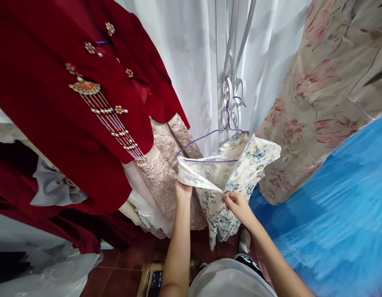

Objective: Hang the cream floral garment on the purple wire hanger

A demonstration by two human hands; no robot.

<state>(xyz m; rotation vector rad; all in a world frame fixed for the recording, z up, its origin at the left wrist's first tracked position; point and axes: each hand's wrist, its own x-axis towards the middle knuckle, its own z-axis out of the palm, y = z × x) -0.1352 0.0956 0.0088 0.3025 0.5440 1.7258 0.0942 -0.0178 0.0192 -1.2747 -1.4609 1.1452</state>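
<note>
A white garment with a blue and yellow flower print [244, 169] hangs on a thin purple hanger [206, 135], hooked onto a white metal rack [229, 88]. My left hand [183, 189] is under the garment's left shoulder, its fingers hidden behind the cloth. My right hand [237, 203] pinches the garment's front edge where the two sides meet, thumb and fingers pressed together. The neckline gapes above that point, showing the inside of the back and the hanger's lower bar.
Left hangs a dark red velvet jacket [116, 82] with beaded ornaments, beside a pink embossed dress [161, 165]. To the right are a beige floral dress [314, 99] and bright blue tulle [339, 214]. Below, a wooden stool [144, 280] with a phone [155, 282] stands on red floor tiles [116, 264].
</note>
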